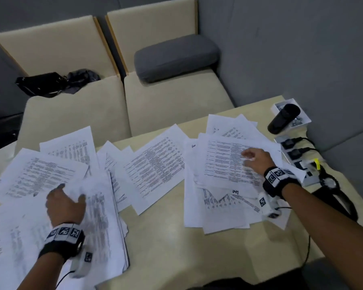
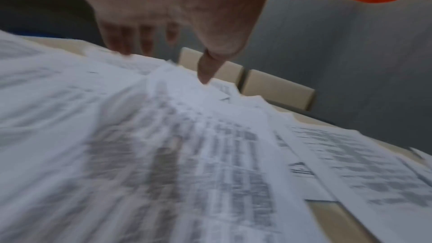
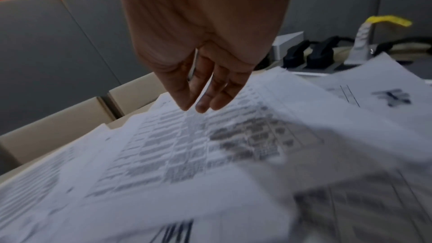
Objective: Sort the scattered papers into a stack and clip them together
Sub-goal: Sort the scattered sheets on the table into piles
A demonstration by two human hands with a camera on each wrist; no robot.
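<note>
Papers [image 1: 155, 162] scattered across the tabletop [image 1: 176, 237] in three loose groups: a thick heap near left, a few sheets in the middle, a fanned pile at right. No stack squared yet; gathering barely begun.

Left hand [image 1: 64, 206] resting on the left heap [image 2: 163, 154], fingers fairly straight and spread, thumb [image 2: 207, 69] touching the top sheet, nothing gripped. Right hand [image 1: 255, 160] on the top sheet of the right pile [image 3: 210, 145], fingers loosely bent with tips on the paper; seemingly pressing rather than pinching, though blur leaves that uncertain.

To do this step well, probably:
- Press flat and sweep inward, dragging each pile toward the bare middle of the tabletop rather than lifting single sheets.
- Keep pressure light and even, since top sheets slide over lower ones and fan out further.
- Collect the middle sheets on the way, so nothing stays behind.
- Mind the left heap's near edge, which overhangs the tabletop; pull it inward first or sheets may slip off.
- Steer the right pile clear of the power strip [image 1: 296, 155] and cables just beside it at far right.
- Once merged, lift upright and tap long and short edges on the tabletop to square.

No clip identifiable for certain; possibly in the small white box [image 1: 302, 120] at far right, beside a dark cylinder [image 1: 283, 118].
</note>
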